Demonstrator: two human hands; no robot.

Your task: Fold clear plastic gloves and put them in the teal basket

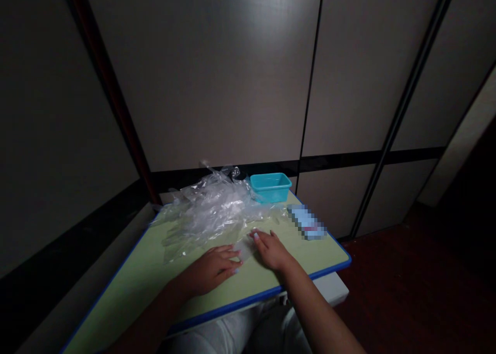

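A small piece of clear plastic (245, 249), perhaps a bag, lies flat on the yellow-green tabletop (251, 281) between my hands. My left hand (215, 268) rests palm down with its fingers outstretched, the tips at the plastic's left edge. On the other side, my right hand (271, 248) is also palm down, its fingers apart and touching the plastic's upper right part. Beyond both hands a loose heap of crinkled clear plastic bags (217, 204) spreads over the table's far left.
A turquoise plastic basket (271, 188) stands at the far edge, beside a dark round object (238, 175) partly hidden by the heap. A pixelated flat rectangular item (307, 222) lies at the right. Blue edging (329, 268) borders the table. Wardrobe panels (232, 85) rise close behind.
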